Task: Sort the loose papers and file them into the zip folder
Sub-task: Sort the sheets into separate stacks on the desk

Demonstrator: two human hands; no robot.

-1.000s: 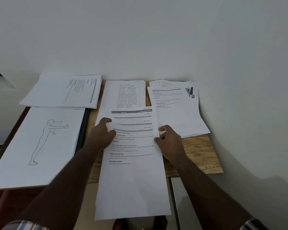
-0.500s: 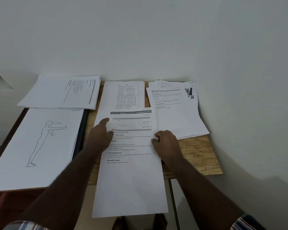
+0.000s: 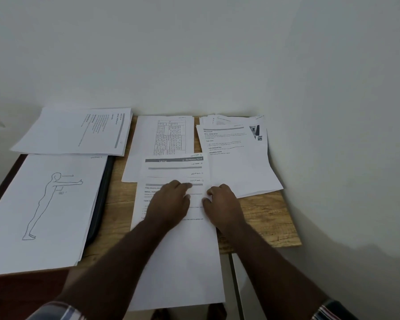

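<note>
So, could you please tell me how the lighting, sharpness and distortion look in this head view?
Head view: dim, even light, with no glare on the papers; wide-angle bending curves the wooden table edge; small print on the centre stack is too soft to read; left hand and right hand look dark.

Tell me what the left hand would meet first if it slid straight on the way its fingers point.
The left hand points up-right across the fanned stack. It would likely meet the right-hand paper pile first, though depth is unclear.
</note>
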